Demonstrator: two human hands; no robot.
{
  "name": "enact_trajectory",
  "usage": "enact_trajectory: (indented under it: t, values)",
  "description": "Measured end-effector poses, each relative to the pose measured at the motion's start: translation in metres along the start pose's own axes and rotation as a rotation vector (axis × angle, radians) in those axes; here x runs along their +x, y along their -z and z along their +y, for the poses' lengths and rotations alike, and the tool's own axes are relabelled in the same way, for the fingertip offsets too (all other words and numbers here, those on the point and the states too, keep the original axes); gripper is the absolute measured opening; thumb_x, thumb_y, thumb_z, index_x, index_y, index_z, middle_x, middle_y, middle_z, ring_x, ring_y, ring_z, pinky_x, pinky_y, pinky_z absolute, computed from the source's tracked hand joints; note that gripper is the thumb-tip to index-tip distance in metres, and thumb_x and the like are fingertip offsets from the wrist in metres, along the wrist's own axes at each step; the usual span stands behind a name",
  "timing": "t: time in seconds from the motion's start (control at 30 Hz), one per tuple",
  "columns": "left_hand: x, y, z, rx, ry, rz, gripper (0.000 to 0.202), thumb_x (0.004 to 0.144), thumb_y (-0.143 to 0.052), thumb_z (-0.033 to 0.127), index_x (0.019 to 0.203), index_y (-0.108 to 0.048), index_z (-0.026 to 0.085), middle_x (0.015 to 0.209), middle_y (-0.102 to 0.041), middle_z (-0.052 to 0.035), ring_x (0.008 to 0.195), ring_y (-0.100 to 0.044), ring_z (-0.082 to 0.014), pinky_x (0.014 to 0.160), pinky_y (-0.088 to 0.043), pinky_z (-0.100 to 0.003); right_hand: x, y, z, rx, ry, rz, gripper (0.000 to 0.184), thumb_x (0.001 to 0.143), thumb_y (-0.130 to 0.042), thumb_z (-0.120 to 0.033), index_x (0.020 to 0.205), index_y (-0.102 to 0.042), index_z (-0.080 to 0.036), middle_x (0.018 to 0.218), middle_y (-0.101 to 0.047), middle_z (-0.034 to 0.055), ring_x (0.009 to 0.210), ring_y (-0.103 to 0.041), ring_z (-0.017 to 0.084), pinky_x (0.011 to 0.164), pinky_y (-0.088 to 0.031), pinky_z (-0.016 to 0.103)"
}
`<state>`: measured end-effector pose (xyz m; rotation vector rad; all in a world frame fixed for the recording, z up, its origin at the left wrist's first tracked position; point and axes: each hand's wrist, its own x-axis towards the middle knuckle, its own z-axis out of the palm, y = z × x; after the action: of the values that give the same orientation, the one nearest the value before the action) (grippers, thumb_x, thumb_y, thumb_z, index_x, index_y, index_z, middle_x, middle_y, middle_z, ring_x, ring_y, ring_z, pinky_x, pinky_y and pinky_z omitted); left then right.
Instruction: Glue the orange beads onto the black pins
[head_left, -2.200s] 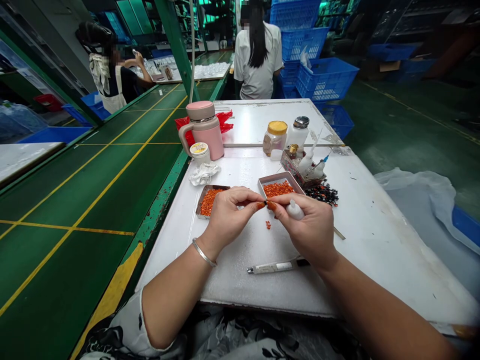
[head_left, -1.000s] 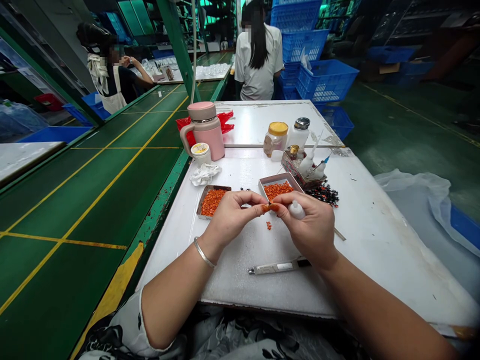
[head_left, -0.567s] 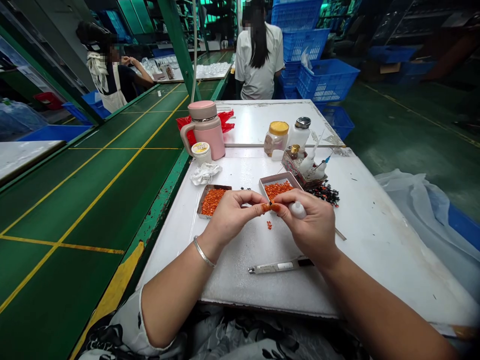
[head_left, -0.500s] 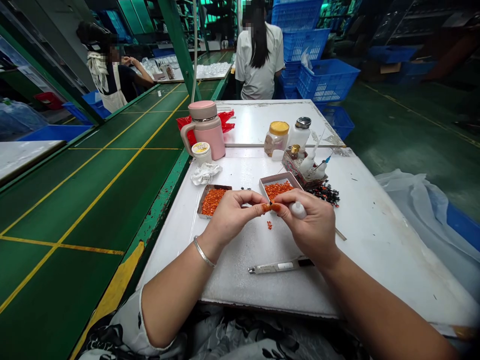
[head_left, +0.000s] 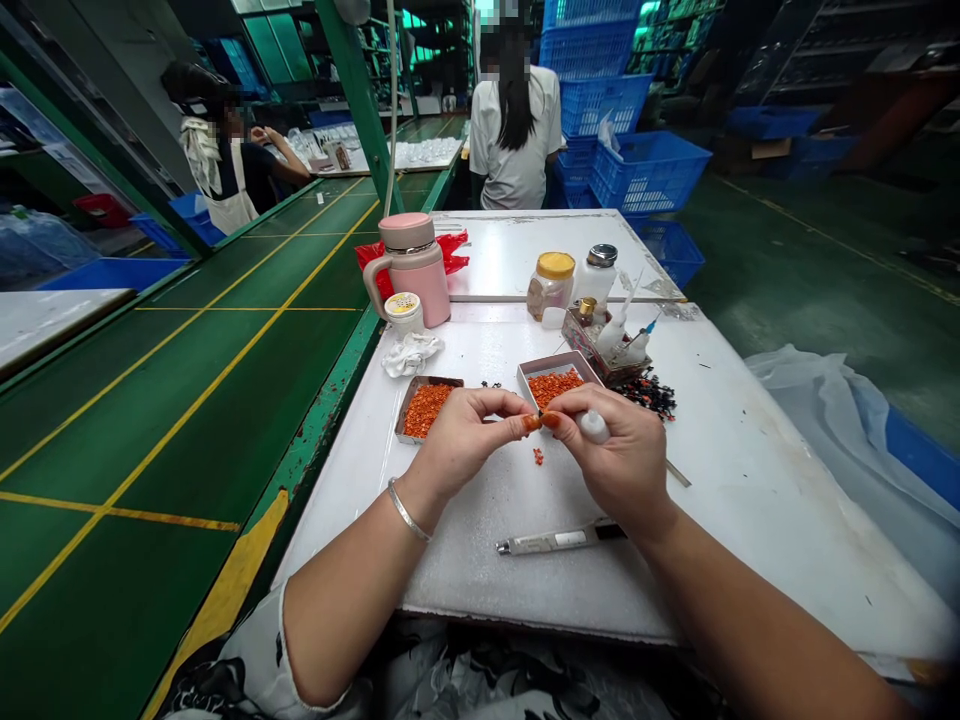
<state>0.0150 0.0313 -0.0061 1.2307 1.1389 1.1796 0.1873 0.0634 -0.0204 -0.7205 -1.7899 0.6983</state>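
Observation:
My left hand [head_left: 472, 445] and my right hand [head_left: 622, 455] meet above a white foam sheet [head_left: 480, 585], their orange-nailed fingertips together around a tiny dark piece [head_left: 540, 414]. The right hand also grips a small white dropper bottle [head_left: 594, 427]. Just beyond the left hand is a shallow metal tray [head_left: 401, 420] of orange granules, and a second tray [head_left: 555, 362] sits behind the fingertips. A few loose orange bits [head_left: 538, 456] lie below my hands. A silver-and-black pen-shaped tool [head_left: 559, 541] rests nearer me.
Beyond my hands stand a pink flask [head_left: 412, 275], a yellow-lidded jar [head_left: 551, 285] and a box of small bottles [head_left: 600, 345]. Black pieces [head_left: 649, 397] are scattered at right. A green conveyor belt [head_left: 187, 400] runs left; a co-worker [head_left: 514, 130] stands ahead by blue crates [head_left: 649, 170].
My fingertips have stayed together around the tiny piece, and the hands have drawn slightly closer since the earliest frame. The whole view has shifted slightly as my head moved.

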Motion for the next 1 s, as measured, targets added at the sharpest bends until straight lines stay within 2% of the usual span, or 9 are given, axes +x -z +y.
enact_trajectory:
  t: [0.27, 0.6, 1.0]
  values:
    - [0.0002, 0.0021, -0.003, -0.025, 0.013, -0.002, 0.019, 0.074, -0.08, 0.033, 0.078, -0.075, 0.014, 0.074, -0.068, -0.003, 0.071, -0.056, -0.0129, 0.07, -0.043, -0.026, 0.0013, 0.0001, -0.0004, 0.008, 0.021, -0.006, 0.005, 0.086, -0.069, -0.025, 0.089, -0.072, -0.022, 0.083, -0.073, 0.0017, 0.078, -0.066, 0.017, 0.072, -0.05, 0.031]
    - [-0.0006, 0.0014, -0.0011, -0.02, 0.02, -0.001, 0.021, 0.072, -0.081, 0.034, 0.076, -0.075, 0.014, 0.073, -0.068, -0.0033, 0.071, -0.057, -0.0134, 0.07, -0.044, -0.026, 0.0002, 0.0, -0.0013, -0.001, -0.026, 0.006, 0.007, 0.085, -0.071, -0.025, 0.08, -0.071, -0.02, 0.074, -0.07, 0.0002, 0.067, -0.063, 0.014, 0.063, -0.048, 0.028]
    - [-0.0005, 0.0024, -0.0016, -0.022, 0.023, 0.017, 0.023, 0.072, -0.081, 0.035, 0.079, -0.076, 0.014, 0.076, -0.069, -0.0044, 0.072, -0.058, -0.0146, 0.071, -0.045, -0.027, 0.0009, 0.0002, -0.0029, -0.011, -0.018, 0.025, 0.003, 0.083, -0.072, -0.024, 0.082, -0.071, -0.021, 0.077, -0.071, 0.0009, 0.071, -0.065, 0.016, 0.066, -0.05, 0.029]
